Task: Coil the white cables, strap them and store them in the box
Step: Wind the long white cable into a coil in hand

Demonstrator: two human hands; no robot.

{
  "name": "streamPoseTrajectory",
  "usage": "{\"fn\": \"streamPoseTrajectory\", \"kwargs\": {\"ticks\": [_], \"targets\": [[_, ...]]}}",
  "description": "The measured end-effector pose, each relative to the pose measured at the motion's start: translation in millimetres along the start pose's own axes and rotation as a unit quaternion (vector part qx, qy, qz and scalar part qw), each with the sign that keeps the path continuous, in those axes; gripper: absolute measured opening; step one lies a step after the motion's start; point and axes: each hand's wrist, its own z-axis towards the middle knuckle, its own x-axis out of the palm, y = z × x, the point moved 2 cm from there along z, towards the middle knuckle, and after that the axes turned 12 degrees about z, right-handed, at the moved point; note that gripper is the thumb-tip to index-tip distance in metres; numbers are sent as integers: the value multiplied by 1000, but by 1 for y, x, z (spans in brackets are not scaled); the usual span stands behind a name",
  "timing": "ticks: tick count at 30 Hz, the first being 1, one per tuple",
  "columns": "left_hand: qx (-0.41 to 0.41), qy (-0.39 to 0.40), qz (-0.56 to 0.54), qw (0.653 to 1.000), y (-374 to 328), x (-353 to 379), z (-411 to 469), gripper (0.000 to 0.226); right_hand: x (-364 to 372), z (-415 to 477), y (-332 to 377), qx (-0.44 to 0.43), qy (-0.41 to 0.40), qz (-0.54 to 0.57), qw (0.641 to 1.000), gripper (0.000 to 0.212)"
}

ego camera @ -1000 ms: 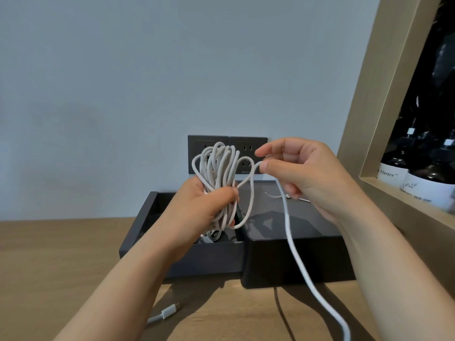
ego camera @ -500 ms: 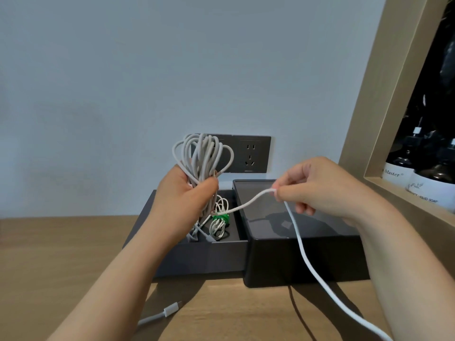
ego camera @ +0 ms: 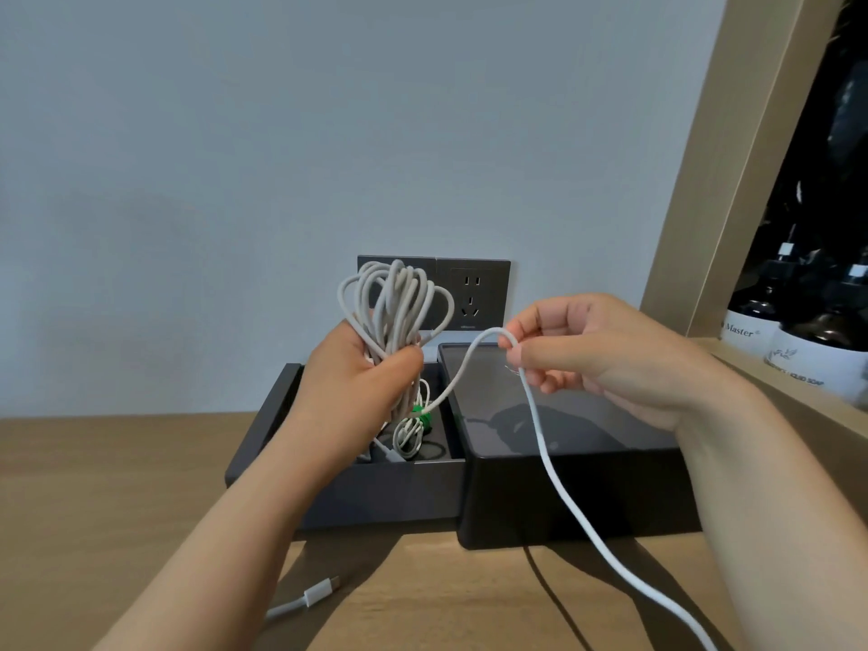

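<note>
My left hand point(ego camera: 357, 382) grips a bundle of white cable loops point(ego camera: 397, 305) upright above the open dark box point(ego camera: 263, 439). The loose run of the same cable point(ego camera: 554, 476) goes from the bundle to my right hand point(ego camera: 577, 350), which pinches it between thumb and fingers, then trails down to the lower right. Inside the box lies a small coiled white cable with a green strap point(ego camera: 420, 415). The box lid point(ego camera: 563, 444) sits beside the box on the right.
A white cable end with a plug point(ego camera: 314, 594) lies on the wooden table point(ego camera: 94, 486) in front of the box. A dark wall socket point(ego camera: 472, 293) is behind the loops. A wooden shelf with dark bottles point(ego camera: 808, 331) stands at the right.
My right hand drew away from the bundle to the right and lower, sliding along the cable, then lifted slightly. My left hand with the loops shifted a little left.
</note>
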Motion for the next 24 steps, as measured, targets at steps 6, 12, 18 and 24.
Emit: {"fn": "streamPoseTrajectory", "kwargs": {"ticks": [6, 12, 18, 24], "targets": [[-4, -3, 0, 1000, -1, -2, 0, 4, 1, 0, 2, -30, -16, 3, 999, 6], [9, 0, 8, 1000, -5, 0, -4, 3, 3, -4, 3, -13, -18, -74, 997, 15], [15, 11, 15, 1000, -4, 2, -4, 10, 2, 1, 2, -65, -71, -64, 993, 11], [0, 26, 21, 999, -2, 6, -5, 3, -5, 6, -3, -60, -101, -40, 992, 4]]}}
